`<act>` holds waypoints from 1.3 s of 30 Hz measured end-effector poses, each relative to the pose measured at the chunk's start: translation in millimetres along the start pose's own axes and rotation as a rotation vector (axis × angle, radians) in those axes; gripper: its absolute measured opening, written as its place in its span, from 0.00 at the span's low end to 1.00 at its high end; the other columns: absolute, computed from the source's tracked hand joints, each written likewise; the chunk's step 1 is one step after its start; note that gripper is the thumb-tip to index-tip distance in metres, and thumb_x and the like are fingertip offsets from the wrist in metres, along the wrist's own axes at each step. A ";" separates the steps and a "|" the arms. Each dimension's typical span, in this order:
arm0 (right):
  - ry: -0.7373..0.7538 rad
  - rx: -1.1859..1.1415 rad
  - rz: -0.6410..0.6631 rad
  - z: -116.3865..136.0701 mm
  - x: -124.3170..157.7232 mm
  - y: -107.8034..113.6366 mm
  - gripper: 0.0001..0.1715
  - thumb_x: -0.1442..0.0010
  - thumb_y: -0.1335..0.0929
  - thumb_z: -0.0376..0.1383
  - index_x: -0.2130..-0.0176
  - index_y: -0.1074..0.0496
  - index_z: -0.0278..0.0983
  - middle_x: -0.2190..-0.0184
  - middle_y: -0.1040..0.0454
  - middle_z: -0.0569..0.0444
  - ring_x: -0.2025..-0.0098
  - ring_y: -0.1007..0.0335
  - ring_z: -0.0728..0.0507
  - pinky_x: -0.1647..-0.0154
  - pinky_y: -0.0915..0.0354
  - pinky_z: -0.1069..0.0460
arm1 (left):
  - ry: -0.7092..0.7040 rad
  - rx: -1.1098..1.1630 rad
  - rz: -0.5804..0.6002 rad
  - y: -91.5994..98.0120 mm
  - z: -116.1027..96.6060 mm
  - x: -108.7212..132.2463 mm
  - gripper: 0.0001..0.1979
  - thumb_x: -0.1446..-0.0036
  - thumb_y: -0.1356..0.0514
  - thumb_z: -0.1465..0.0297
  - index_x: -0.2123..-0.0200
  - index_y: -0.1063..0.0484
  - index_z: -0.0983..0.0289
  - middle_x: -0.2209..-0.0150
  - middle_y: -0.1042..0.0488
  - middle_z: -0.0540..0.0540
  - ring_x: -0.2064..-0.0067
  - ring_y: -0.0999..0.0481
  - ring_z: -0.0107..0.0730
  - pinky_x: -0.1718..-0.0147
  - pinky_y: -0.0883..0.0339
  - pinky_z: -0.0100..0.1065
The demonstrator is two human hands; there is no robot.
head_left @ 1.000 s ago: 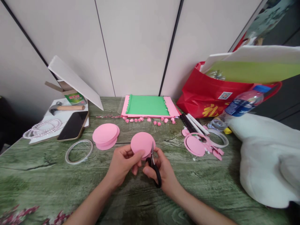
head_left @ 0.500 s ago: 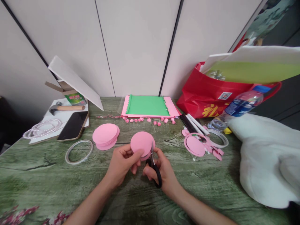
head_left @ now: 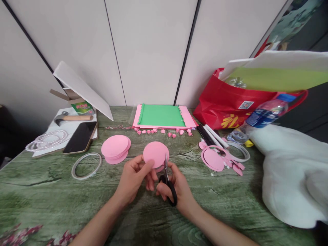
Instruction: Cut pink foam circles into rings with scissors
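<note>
My left hand pinches a pink paper disc by its lower left edge and holds it just above the table. My right hand grips black-handled scissors, whose blades point up and touch the disc's right edge. A stack of pink paper discs lies on the table to the left of my hands. Cut pink rings and scraps lie to the right.
Green and pink paper sheets lie at the back, small pink rolled pieces in front. Tape rings, a phone, beads and a hammer sit left. A red bag, water bottle, pens and a white cloth stand right.
The disc has turned and risen slightly in my left hand. The scissors have shifted a little along its right edge.
</note>
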State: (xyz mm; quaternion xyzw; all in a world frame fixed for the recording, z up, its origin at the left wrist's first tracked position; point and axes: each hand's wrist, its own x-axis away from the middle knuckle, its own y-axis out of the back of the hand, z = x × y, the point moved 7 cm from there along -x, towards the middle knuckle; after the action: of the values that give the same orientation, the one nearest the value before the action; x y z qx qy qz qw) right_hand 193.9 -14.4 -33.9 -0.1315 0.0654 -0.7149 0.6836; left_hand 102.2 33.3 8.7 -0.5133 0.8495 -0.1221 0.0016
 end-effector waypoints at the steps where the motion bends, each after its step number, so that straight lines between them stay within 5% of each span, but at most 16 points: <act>1: 0.005 -0.002 0.007 0.5 0.2 -1.1 0.36 0.60 0.26 0.49 0.59 0.46 0.39 0.84 0.31 0.63 0.88 0.43 0.53 0.88 0.45 0.59 | 0.004 0.016 0.009 -1.0 0.1 0.1 0.09 0.47 0.41 0.65 0.71 0.34 0.66 0.82 0.28 0.48 0.87 0.33 0.23 0.88 0.40 0.24; 11: 0.047 -0.016 -0.005 -0.4 0.5 0.6 0.36 0.59 0.26 0.46 0.57 0.46 0.41 0.83 0.35 0.65 0.84 0.42 0.52 0.83 0.46 0.58 | 0.002 -0.106 -0.063 5.9 4.0 1.3 0.12 0.54 0.36 0.67 0.81 0.31 0.69 0.86 0.32 0.47 0.89 0.40 0.16 0.91 0.49 0.20; 39: 0.040 0.076 -0.023 4.0 -1.8 3.3 0.34 0.58 0.27 0.47 0.58 0.46 0.40 0.85 0.36 0.66 0.86 0.46 0.53 0.85 0.49 0.59 | -0.032 -0.148 -0.085 8.5 0.9 -0.5 0.09 0.52 0.38 0.68 0.79 0.31 0.67 0.85 0.33 0.46 0.88 0.41 0.16 0.90 0.49 0.20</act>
State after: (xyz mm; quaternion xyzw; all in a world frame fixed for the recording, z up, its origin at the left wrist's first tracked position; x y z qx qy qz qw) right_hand 198.2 -12.5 -31.2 -0.0919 0.0504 -0.7273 0.6782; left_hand 95.1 37.4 6.0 -0.5494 0.8336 -0.0506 -0.0280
